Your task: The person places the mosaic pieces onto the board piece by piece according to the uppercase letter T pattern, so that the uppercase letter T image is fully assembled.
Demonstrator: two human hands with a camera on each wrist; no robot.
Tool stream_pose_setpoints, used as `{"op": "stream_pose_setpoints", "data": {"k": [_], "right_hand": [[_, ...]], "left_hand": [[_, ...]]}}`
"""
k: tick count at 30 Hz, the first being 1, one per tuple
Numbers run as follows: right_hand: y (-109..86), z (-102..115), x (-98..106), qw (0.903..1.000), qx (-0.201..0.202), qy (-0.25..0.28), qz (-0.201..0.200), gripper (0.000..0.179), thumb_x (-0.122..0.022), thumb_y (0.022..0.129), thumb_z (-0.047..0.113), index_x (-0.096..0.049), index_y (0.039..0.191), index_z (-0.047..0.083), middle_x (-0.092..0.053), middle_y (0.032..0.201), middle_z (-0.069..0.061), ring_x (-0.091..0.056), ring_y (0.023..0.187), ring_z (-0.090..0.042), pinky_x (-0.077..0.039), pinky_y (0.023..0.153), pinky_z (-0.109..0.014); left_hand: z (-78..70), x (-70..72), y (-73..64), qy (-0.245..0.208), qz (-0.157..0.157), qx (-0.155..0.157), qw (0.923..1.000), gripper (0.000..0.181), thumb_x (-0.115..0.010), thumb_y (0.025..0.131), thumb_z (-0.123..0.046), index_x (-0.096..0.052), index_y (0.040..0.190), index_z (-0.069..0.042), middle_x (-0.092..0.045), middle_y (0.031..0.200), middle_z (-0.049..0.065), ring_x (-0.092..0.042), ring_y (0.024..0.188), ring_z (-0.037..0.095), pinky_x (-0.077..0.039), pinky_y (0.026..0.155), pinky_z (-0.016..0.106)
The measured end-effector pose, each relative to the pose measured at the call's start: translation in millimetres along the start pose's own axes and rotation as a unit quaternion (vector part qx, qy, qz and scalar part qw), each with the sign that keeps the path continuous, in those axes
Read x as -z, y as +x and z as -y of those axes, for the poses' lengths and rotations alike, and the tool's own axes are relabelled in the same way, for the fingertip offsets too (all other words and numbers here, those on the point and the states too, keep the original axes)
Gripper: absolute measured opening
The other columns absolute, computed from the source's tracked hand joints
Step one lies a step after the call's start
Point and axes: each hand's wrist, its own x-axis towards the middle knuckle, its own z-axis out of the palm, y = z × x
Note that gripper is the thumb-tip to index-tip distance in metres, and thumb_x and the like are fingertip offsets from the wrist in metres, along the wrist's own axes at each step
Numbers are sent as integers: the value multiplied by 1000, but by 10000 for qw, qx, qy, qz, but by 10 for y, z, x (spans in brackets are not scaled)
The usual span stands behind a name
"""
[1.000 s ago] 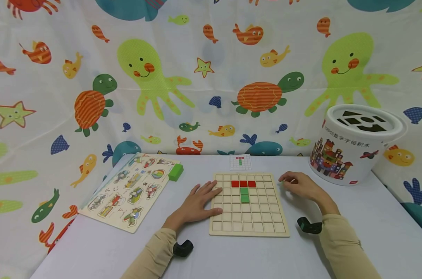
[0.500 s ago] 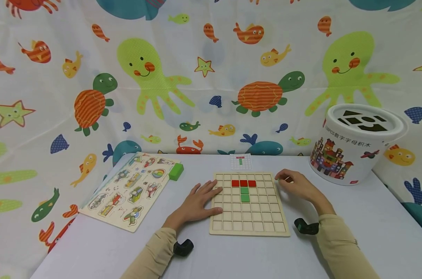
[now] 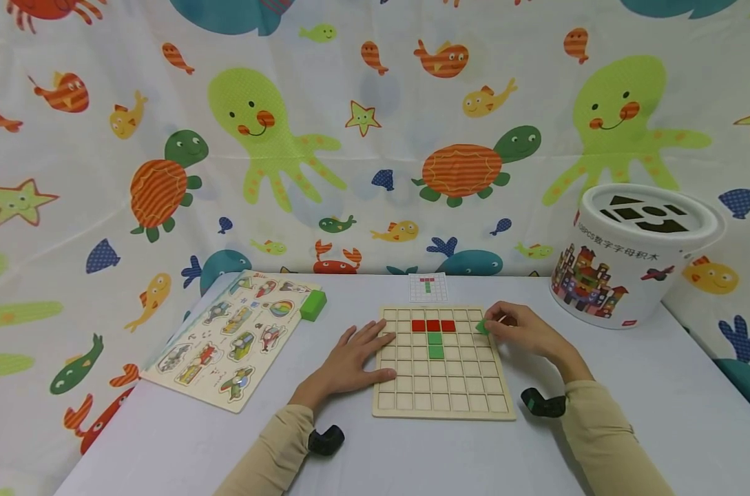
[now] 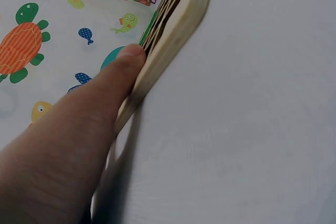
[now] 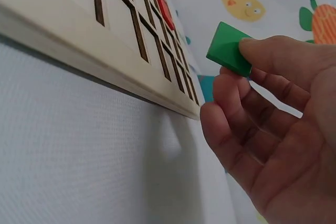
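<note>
A wooden grid board (image 3: pixel 405 386) lies on the table. In its upper rows sit a row of red square tiles (image 3: pixel 433 326) and, under the middle one, two green tiles (image 3: pixel 435 351). My left hand (image 3: pixel 350 365) rests with fingers spread on the board's left edge; the left wrist view shows its thumb (image 4: pixel 100 93) against the rim. Between thumb and fingers my right hand (image 3: pixel 526 331) pinches a green square tile (image 5: pixel 229 49), held above the table by the board's upper right edge. The tile's face shows plainly in the right wrist view.
Behind the board lies a small pattern card (image 3: pixel 428 288). A picture puzzle board (image 3: pixel 220 331) is at the left, with a green block (image 3: pixel 313 306) at its upper right. At the back right stands a white bucket (image 3: pixel 635 255) with shape holes in its lid.
My right hand has moved a little to the left, toward the board, and the green tile in its fingers has turned into view. The left hand stays in place.
</note>
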Motion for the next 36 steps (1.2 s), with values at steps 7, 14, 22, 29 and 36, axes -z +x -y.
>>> {"op": "stream_pose_setpoints", "data": {"k": [7,14,22,29,36], "right_hand": [[1,38,-27,9998,143,144,26,26,-58,94,25,-57,108,4,-59,100,-13,-56,81,-20,-49,69,-25],[31,43,-87,9991,351,218,125,23,-57,95,19,-54,112,4,-57,96,-14,-56,77,-20,-49,67,-26],[38,83,-151,9977,530,320,260,15,-56,95,15,-54,104,3,-57,96,-13,-58,81,-20,-54,69,-27],[30,134,-181,9969,607,208,460,17,-58,94,16,-54,103,2,-59,94,-12,-57,80,-18,-51,69,-26],[51,140,-241,9968,673,-89,432,16,-61,92,18,-57,101,6,-60,93,-7,-55,81,-17,-47,70,-23]], "left_hand": [[-1,-2,1,9,-10,14,10000,73,-50,86,-65,-34,147,-28,-20,159,-2,-15,148,19,-9,118,51],[3,-9,-2,21,5,53,10000,74,-49,85,-66,-34,147,-29,-19,159,-3,-14,148,17,-8,118,50],[4,-13,1,30,13,56,10000,74,-49,85,-67,-33,147,-30,-19,159,-4,-14,148,18,-8,118,50],[9,-9,6,62,23,36,10000,73,-49,86,-66,-33,147,-31,-19,159,-3,-14,148,19,-9,118,50],[5,-8,0,52,25,42,10000,74,-49,85,-67,-33,147,-30,-19,159,-4,-14,148,17,-9,118,50]]}}
